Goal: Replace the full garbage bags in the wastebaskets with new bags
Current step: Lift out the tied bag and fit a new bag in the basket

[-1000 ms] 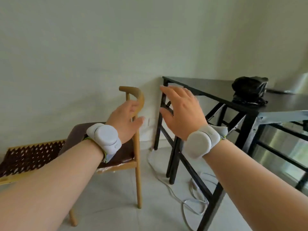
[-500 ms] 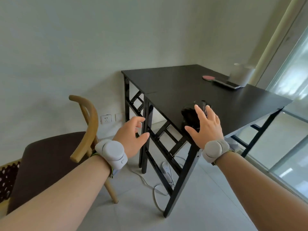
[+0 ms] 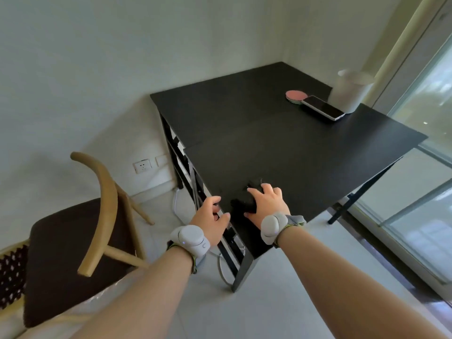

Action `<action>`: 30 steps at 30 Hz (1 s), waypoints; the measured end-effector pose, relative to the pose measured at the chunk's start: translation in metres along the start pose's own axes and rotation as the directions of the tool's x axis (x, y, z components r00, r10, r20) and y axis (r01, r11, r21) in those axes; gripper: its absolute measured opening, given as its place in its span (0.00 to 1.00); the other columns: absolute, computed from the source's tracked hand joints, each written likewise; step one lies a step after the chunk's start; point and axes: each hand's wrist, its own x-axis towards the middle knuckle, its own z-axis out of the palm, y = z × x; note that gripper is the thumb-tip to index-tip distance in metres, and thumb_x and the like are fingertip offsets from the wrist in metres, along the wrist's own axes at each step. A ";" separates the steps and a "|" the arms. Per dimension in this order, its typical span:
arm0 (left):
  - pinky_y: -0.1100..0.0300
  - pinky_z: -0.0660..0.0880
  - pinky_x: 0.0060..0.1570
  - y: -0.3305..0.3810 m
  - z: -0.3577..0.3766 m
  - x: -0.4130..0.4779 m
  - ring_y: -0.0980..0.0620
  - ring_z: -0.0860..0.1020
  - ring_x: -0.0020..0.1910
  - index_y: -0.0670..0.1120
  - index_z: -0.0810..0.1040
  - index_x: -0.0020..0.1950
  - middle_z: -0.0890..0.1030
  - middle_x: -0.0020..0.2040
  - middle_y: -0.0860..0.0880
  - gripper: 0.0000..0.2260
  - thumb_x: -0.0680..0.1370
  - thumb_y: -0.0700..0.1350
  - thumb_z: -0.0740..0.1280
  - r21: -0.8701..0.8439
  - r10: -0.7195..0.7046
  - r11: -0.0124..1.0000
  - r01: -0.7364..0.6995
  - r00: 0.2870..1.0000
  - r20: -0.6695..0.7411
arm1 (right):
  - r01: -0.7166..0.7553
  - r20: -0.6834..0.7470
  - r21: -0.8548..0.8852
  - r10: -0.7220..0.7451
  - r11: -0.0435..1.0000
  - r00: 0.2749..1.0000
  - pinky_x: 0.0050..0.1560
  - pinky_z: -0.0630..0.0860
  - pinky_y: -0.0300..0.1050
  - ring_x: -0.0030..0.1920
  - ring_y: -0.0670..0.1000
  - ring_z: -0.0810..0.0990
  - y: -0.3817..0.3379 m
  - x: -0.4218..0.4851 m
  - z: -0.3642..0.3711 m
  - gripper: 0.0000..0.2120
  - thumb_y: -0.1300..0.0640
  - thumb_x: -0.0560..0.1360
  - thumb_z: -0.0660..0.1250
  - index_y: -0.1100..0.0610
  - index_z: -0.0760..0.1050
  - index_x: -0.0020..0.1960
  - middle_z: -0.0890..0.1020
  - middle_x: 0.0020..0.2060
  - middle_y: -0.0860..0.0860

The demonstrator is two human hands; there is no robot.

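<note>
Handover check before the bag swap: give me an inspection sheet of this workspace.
Surface: black table, matte top.
Job's things: black bags, bundled near the table's front edge; white bin upright at the far right corner, inside hidden.
Clutter: phone and pink disc beside the bin.
Hands: right hand grips the bags; left hand loosely curled at the table edge, holding nothing.
Cables: white cable on the floor under the table, below a wall socket.
Surroundings: chair on the left; glass door on the right.
</note>
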 end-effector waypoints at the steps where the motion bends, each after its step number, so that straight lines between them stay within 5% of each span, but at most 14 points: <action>1: 0.57 0.73 0.57 0.001 0.002 0.002 0.51 0.75 0.58 0.50 0.62 0.71 0.72 0.65 0.49 0.22 0.78 0.47 0.63 0.005 -0.016 1.000 0.016 1.000 0.010 | -0.002 -0.013 0.006 0.002 1.000 1.000 0.53 0.74 0.50 0.67 0.57 0.59 0.003 0.004 -0.001 0.31 0.45 0.72 0.68 0.45 0.60 0.72 0.62 0.68 0.51; 5: 0.61 0.72 0.50 0.002 0.009 0.007 0.52 0.77 0.52 0.50 0.63 0.70 0.74 0.62 0.49 0.21 0.79 0.46 0.63 0.004 -0.086 0.996 0.086 0.996 0.032 | -0.048 0.002 0.037 0.048 0.998 0.999 0.48 0.72 0.48 0.61 0.57 0.67 0.015 0.017 -0.010 0.22 0.55 0.73 0.65 0.49 0.65 0.66 0.69 0.59 0.53; 10: 0.63 0.69 0.51 0.003 0.017 0.000 0.51 0.75 0.57 0.48 0.64 0.71 0.76 0.57 0.51 0.20 0.79 0.46 0.62 -0.046 -0.118 0.991 0.124 0.987 0.109 | -0.128 0.003 0.330 0.134 0.935 0.991 0.44 0.71 0.45 0.50 0.56 0.76 0.029 0.010 -0.010 0.13 0.58 0.71 0.64 0.51 0.70 0.55 0.75 0.45 0.51; 12: 0.59 0.73 0.55 0.003 0.021 -0.001 0.47 0.76 0.58 0.47 0.64 0.72 0.76 0.56 0.50 0.21 0.79 0.47 0.61 -0.071 -0.126 0.988 0.137 0.981 0.146 | -0.169 0.038 0.586 0.182 0.792 0.983 0.41 0.72 0.44 0.44 0.54 0.78 0.027 0.000 -0.009 0.11 0.61 0.69 0.67 0.52 0.72 0.49 0.77 0.39 0.48; 15: 0.55 0.75 0.55 0.009 0.026 -0.011 0.49 0.76 0.49 0.48 0.68 0.65 0.74 0.50 0.49 0.14 0.81 0.48 0.59 -0.293 -0.157 0.930 0.223 0.959 0.235 | -0.221 0.150 0.896 0.205 0.385 0.967 0.47 0.78 0.49 0.46 0.57 0.81 0.014 -0.025 -0.006 0.12 0.67 0.69 0.67 0.54 0.76 0.49 0.82 0.41 0.53; 18: 0.58 0.74 0.47 0.022 0.021 -0.031 0.49 0.75 0.46 0.49 0.69 0.60 0.76 0.50 0.45 0.08 0.81 0.47 0.58 -0.611 -0.168 0.718 0.333 0.935 0.312 | -0.229 0.215 0.967 0.121 0.115 0.969 0.50 0.79 0.55 0.48 0.60 0.82 -0.007 -0.053 -0.006 0.11 0.71 0.72 0.64 0.60 0.77 0.51 0.82 0.44 0.59; 23: 0.57 0.77 0.38 0.028 -0.005 -0.060 0.48 0.77 0.42 0.45 0.69 0.57 0.76 0.49 0.42 0.06 0.80 0.39 0.60 -0.698 -0.177 0.663 0.271 0.962 0.206 | -0.200 0.199 0.979 0.051 0.027 0.979 0.56 0.77 0.57 0.52 0.61 0.81 -0.038 -0.082 -0.020 0.07 0.66 0.75 0.65 0.61 0.78 0.52 0.82 0.49 0.61; 27: 0.54 0.78 0.41 0.029 -0.041 -0.087 0.48 0.78 0.42 0.44 0.69 0.58 0.77 0.47 0.43 0.11 0.78 0.33 0.59 -0.721 -0.221 0.654 0.228 0.969 0.107 | -0.260 0.264 0.960 0.023 -0.106 0.964 0.41 0.78 0.46 0.44 0.54 0.82 -0.064 -0.102 -0.036 0.06 0.62 0.76 0.63 0.60 0.77 0.51 0.83 0.44 0.56; 30: 0.60 0.71 0.31 0.021 -0.072 -0.113 0.54 0.71 0.27 0.44 0.73 0.50 0.73 0.33 0.46 0.07 0.77 0.34 0.61 -0.757 -0.274 0.636 0.149 0.961 -0.041 | -0.330 0.335 0.935 0.015 -0.133 0.942 0.41 0.77 0.46 0.47 0.54 0.81 -0.089 -0.115 -0.041 0.13 0.57 0.77 0.62 0.61 0.74 0.59 0.82 0.48 0.55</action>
